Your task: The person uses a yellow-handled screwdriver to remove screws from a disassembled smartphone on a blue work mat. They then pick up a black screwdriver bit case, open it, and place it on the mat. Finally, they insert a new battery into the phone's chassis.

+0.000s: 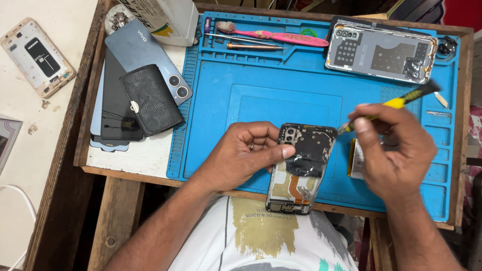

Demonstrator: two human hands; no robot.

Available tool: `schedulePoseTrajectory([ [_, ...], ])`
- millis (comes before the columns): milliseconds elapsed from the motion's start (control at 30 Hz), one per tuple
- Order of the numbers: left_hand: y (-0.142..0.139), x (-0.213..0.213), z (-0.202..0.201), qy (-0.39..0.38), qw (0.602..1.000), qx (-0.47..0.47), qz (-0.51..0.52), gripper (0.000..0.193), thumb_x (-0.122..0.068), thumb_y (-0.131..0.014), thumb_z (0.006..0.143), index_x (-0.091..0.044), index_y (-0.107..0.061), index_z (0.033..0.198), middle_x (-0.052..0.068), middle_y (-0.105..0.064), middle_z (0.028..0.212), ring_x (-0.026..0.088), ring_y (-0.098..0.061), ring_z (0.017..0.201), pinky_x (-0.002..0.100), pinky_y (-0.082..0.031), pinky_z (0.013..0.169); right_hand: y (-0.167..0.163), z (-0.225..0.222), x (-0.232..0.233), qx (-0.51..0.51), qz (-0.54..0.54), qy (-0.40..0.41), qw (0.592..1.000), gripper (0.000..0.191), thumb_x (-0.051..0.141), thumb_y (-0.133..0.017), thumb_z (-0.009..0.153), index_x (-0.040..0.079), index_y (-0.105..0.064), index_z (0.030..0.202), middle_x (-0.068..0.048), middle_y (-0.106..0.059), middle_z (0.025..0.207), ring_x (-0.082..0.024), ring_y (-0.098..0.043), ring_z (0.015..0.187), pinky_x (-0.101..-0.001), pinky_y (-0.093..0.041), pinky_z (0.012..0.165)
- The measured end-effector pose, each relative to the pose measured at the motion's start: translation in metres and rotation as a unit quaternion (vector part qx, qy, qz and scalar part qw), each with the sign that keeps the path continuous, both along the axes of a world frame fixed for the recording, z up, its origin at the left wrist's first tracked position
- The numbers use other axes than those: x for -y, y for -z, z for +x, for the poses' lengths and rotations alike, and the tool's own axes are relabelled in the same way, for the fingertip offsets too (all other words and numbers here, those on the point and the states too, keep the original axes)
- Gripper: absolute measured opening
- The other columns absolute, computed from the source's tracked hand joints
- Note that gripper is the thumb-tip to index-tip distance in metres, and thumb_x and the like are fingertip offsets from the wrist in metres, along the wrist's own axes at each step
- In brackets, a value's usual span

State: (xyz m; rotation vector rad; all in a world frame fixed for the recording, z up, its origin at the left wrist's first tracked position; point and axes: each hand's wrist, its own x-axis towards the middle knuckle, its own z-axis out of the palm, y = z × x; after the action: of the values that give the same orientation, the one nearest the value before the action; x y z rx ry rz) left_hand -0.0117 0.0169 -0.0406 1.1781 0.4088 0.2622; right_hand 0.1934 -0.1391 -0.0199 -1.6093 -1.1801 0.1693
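Opened phone [301, 168] overhangs the near edge of the blue mat [261, 85], pinched by left hand [241, 155] fingers.
Its long axis runs near-to-far; right hand [394, 150], pinching a yellow-handled screwdriver [396, 103], brings the tip to its far right corner.

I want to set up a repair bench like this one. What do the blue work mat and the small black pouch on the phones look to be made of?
The blue mat looks like soft silicone or rubber: matte, with moulded ribs and shallow tray compartments. The black pouch looks like leather or a leather imitation: its pebbled grain catches a dull sheen. Which of the two it is cannot be told.
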Motion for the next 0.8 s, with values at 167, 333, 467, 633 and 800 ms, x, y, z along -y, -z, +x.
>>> schedulePoseTrajectory([
  [167,0.002,-0.003,-0.002,0.036,0.999,-0.004,-0.037,0.020,-0.022,-0.078,0.094,-0.002,-0.075,0.094,0.004,-0.074,0.081,0.007,-0.065,0.071,0.024,-0.057,0.065,0.001,-0.004,0.005,0.053,-0.099,-0.078,0.991,0.027,0.020,-0.070,0.099,0.000,-0.074,0.116,-0.009,-0.070,0.095,-0.013,-0.065,0.081,-0.0247,-0.050,0.071],
  [333,0.008,-0.006,-0.001,0.060,0.997,-0.005,-0.040,0.024,-0.026,-0.075,0.094,-0.003,-0.079,0.100,0.005,-0.076,0.084,0.010,-0.069,0.075,0.027,-0.060,0.067,0.017,0.000,0.009,-0.148,-0.108,-0.120,0.976,0.026,0.021,-0.063,0.106,-0.002,-0.072,0.113,-0.005,-0.071,0.095,-0.008,-0.061,0.084,-0.0219,-0.050,0.072],
  [467,0.009,-0.007,-0.002,0.071,0.997,-0.011,-0.037,0.028,-0.028,-0.071,0.097,-0.003,-0.078,0.107,0.006,-0.077,0.090,0.012,-0.071,0.082,0.028,-0.063,0.072,0.024,0.007,0.009,-0.256,-0.122,-0.113,0.952,0.027,0.019,-0.062,0.106,-0.005,-0.073,0.114,-0.004,-0.068,0.091,-0.007,-0.052,0.078,-0.0214,-0.043,0.067],
  [633,0.009,-0.007,-0.001,0.080,0.996,0.008,-0.049,0.030,-0.029,-0.067,0.101,-0.003,-0.076,0.112,0.006,-0.077,0.097,0.012,-0.071,0.089,0.029,-0.062,0.078,0.026,0.007,0.005,-0.283,-0.088,-0.149,0.943,0.024,0.018,-0.057,0.109,-0.002,-0.070,0.108,-0.004,-0.071,0.097,-0.008,-0.060,0.089,-0.0226,-0.051,0.080],
  [800,0.010,-0.004,0.001,0.063,0.996,0.003,-0.067,0.035,-0.034,-0.065,0.102,-0.001,-0.075,0.109,0.006,-0.075,0.095,0.012,-0.070,0.086,0.028,-0.062,0.071,0.025,0.006,0.004,-0.265,-0.095,-0.123,0.952,0.026,0.020,-0.056,0.111,0.000,-0.069,0.103,-0.001,-0.068,0.094,-0.006,-0.056,0.087,-0.0213,-0.047,0.078],
])
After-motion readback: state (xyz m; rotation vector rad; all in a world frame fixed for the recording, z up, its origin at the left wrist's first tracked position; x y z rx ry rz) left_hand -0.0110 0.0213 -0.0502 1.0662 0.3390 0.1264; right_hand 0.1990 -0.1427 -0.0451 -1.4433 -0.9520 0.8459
